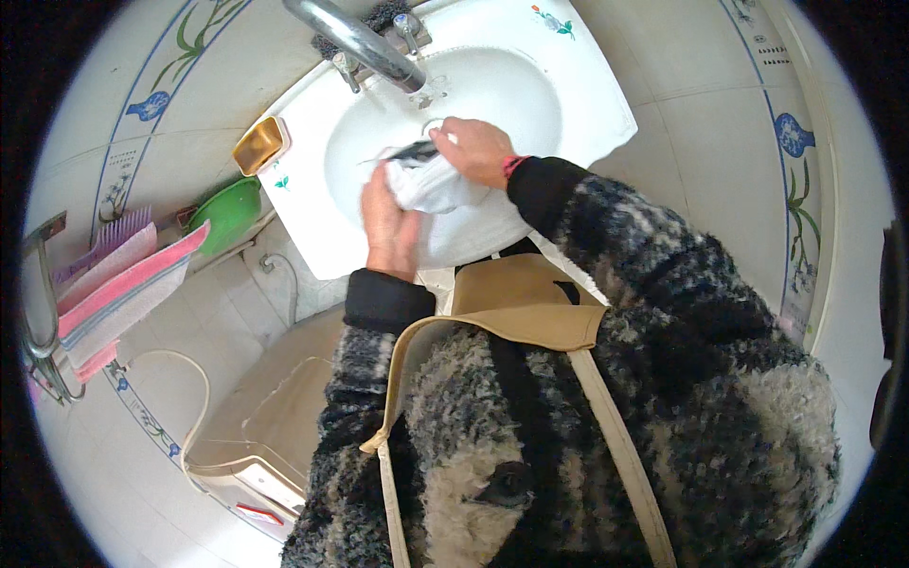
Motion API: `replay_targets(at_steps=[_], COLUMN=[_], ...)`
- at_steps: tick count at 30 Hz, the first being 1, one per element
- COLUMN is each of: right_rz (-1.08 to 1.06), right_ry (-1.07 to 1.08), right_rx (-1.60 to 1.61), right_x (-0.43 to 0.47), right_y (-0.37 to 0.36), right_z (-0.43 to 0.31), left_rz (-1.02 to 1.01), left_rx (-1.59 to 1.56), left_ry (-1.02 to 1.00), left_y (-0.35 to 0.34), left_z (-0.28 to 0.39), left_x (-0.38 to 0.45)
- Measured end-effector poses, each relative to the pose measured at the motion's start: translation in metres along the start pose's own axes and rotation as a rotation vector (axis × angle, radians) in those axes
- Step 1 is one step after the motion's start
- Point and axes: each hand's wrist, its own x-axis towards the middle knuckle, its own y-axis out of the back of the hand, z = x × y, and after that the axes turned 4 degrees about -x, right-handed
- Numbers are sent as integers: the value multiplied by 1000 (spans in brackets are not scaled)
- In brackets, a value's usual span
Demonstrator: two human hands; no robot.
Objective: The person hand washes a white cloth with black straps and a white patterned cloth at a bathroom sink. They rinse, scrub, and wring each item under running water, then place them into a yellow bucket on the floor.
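Over the basin of a white ceramic sink [525, 92], a white cloth with a dark part [437, 186] is held between both hands and looks slightly blurred. My left hand [389, 226] grips its left side, thumb and fingers around the edge. On the upper right side, my right hand [477, 148] holds the cloth, with a whitish bit of something [434, 128] at its fingertips that I cannot name. A curved metal faucet [362, 46] reaches over the basin just above the hands.
A yellow soap dish [261, 145] sits on the sink's left rim. Left of the sink are a green plastic bowl [229, 213], hanging towels [135, 284] and a purple comb [117, 234]. Below them stands a beige appliance [273, 405] beside a pale hose [202, 376]. Tiled walls flank the sink.
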Motion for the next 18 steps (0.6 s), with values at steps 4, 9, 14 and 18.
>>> replay_targets(at_steps=[4,9,14,18], right_rz=[-186,-435,-328,-290], right_ry=[30,30,301,344], right_rx=[-268,-665,-553,-565], right_x=[-6,-8,-4,-7], right_y=[46,84,16,-17], right_z=[25,-3,-34,-32], left_rz=[131,216,135,15], left_rx=[179,520,394,338], left_ry=[-38,-12,-89,-144], left_y=[36,49,22,-2], left_z=[27,19,24,39], left_x=[2,-5,-25,-49])
